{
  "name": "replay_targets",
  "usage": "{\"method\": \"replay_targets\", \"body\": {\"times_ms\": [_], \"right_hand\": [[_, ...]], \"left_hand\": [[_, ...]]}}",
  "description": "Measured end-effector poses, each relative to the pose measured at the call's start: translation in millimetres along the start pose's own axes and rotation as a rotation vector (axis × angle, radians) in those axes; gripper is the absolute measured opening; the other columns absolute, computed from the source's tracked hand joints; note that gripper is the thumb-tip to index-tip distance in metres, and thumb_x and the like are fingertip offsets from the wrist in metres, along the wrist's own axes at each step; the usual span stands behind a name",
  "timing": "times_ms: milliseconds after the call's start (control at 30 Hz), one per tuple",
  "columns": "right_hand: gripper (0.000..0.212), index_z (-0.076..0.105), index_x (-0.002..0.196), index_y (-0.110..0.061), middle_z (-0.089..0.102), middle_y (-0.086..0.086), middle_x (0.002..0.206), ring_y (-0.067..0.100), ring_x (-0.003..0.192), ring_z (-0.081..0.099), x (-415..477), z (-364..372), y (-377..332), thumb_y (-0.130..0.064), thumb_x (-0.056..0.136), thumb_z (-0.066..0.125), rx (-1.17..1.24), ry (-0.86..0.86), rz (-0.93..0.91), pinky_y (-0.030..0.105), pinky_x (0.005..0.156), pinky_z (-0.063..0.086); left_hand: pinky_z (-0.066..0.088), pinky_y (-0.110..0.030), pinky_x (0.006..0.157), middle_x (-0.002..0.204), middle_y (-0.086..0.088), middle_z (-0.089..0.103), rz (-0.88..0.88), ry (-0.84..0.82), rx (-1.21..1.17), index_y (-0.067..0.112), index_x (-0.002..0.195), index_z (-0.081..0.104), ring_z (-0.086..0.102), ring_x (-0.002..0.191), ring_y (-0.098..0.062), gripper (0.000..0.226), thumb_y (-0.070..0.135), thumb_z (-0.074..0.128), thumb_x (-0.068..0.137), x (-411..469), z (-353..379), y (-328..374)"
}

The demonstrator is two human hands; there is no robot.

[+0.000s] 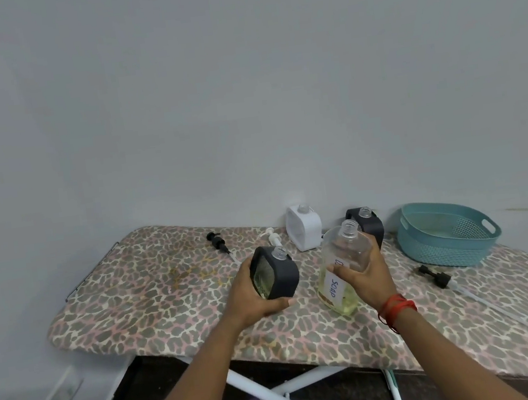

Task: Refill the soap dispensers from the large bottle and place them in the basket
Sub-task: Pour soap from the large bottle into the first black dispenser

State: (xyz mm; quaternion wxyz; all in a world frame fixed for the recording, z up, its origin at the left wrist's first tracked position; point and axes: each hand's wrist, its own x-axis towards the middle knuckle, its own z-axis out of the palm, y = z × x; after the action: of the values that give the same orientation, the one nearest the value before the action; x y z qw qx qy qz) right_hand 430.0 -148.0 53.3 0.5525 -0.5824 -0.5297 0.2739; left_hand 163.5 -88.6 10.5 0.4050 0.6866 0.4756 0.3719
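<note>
While your left hand [251, 296] grasps the black dispenser [275, 273] from beneath, fingers curled under its base and thumb along the near side, your right hand [369, 273] is wrapped around the large bottle [342, 276] at its shoulder. Both necks are uncapped and stand side by side, just apart, over the middle of the ironing board [149, 280]. The black dispenser shows yellowish liquid through its clear face. The large bottle leans slightly left, carries a white label reading SOAP, and has yellow liquid only in its lower part; you cannot tell whether its base rests on the board.

Farther back, by the wall, a white dispenser [304, 227] stands open, and a second black dispenser [367, 223] stands to its right, partly hidden behind the large bottle. At the far right sits the teal basket [442, 252], with nothing visible inside. Three pumps lie loose on the board: a black pump [216, 240] at the far left, a white pump [274, 236] just beyond your left hand, and another black pump head [435, 275] near the basket on the right. A red thread band [397, 308] circles your right wrist
</note>
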Motion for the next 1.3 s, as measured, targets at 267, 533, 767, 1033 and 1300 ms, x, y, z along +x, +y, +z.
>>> {"method": "replay_targets", "body": {"times_ms": [267,533,767,1033,1300], "right_hand": [[0.078,0.045,0.13,-0.042,0.063,-0.012,0.127,0.013,0.119,0.061,-6.8,1.1,-8.5,-0.031,0.065,0.087,0.013,-0.008,0.024,0.052,0.099,0.052],[0.076,0.045,0.128,-0.044,0.062,-0.015,0.126,0.012,0.119,0.061,-10.6,1.5,-10.2,-0.035,0.064,0.085,0.023,0.0,0.015,0.052,0.099,0.052],[0.077,0.045,0.131,-0.04,0.061,-0.014,0.129,0.014,0.119,0.06,-12.1,1.3,-10.9,-0.035,0.065,0.085,0.036,0.002,0.012,0.052,0.1,0.052],[0.076,0.045,0.135,-0.037,0.061,-0.015,0.128,0.006,0.119,0.059,-11.5,3.7,-5.8,-0.021,0.073,0.086,0.057,0.0,-0.007,0.048,0.102,0.051],[0.075,0.044,0.137,-0.035,0.059,-0.026,0.123,-0.01,0.111,0.057,-10.2,4.5,-0.6,-0.012,0.078,0.083,0.092,0.023,-0.041,0.017,0.091,0.049]], "left_hand": [[0.054,-0.018,0.097,0.143,0.012,0.057,-0.087,-0.025,-0.141,0.025,0.16,0.033,0.059,0.128,-0.006,0.123,0.028,0.103,0.059,-20.9,-23.6,-9.6],[0.057,-0.03,0.09,0.117,0.013,0.068,-0.06,0.424,-0.038,0.028,0.142,0.054,0.067,0.104,-0.004,0.074,0.032,0.091,0.077,-64.7,42.0,15.7],[0.046,-0.024,0.06,0.087,0.006,0.066,-0.204,0.555,-0.016,0.02,0.105,0.067,0.069,0.083,-0.019,0.032,0.024,0.087,0.08,-45.8,43.6,44.4],[0.06,-0.041,0.086,0.107,-0.01,0.075,-0.199,0.52,-0.154,0.004,0.117,0.072,0.072,0.097,-0.027,0.039,0.015,0.087,0.082,15.6,-6.6,41.9],[0.056,-0.037,0.088,0.124,-0.017,0.072,-0.139,0.469,-0.004,0.002,0.128,0.066,0.068,0.109,-0.029,0.052,0.019,0.086,0.084,101.7,-38.5,29.6]]}}
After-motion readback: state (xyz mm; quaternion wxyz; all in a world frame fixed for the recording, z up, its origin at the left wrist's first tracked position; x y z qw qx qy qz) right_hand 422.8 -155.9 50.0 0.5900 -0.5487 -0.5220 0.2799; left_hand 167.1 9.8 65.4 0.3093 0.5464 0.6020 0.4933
